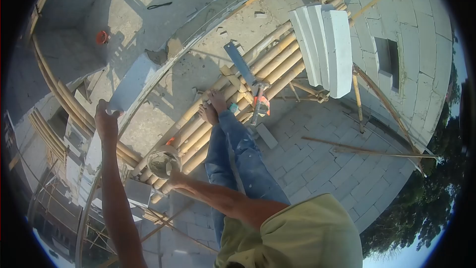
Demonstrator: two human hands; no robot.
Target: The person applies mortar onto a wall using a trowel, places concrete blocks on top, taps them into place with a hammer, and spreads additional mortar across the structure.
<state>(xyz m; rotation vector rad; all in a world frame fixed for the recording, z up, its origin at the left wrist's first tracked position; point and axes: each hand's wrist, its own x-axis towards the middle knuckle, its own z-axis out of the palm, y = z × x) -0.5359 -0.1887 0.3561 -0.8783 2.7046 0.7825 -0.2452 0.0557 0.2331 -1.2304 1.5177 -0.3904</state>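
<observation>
The left hand (107, 120) has its thumb and fingers apart, with a moderate opening between them. They are at the near end of a long pale grey-blue rectangular block (133, 83), which lies on the top of the wall; whether they press on it, I cannot tell. The right hand (174, 179) holds the side of a round light-coloured bucket (162, 163) with grey wet mortar inside, and its fingers are partly hidden.

Just beside the right fingers, under the bucket, there are long round yellow bamboo poles (194, 141), laid side by side. Farther from these fingers, two bare feet (213, 106) stand on the same poles, below blue trousers (248, 154) with pale spots.

Beyond the feet there is a hand saw (239, 62) with a toothed dark blade, tilted across the poles. A red-orange object (265, 105) is near its handle. Well apart from both hands, a stack of thick white blocks (322, 49) rests at the far part of the poles. Beyond the left fingers, a small round orange object (102, 37) is on the other side of the wall.
</observation>
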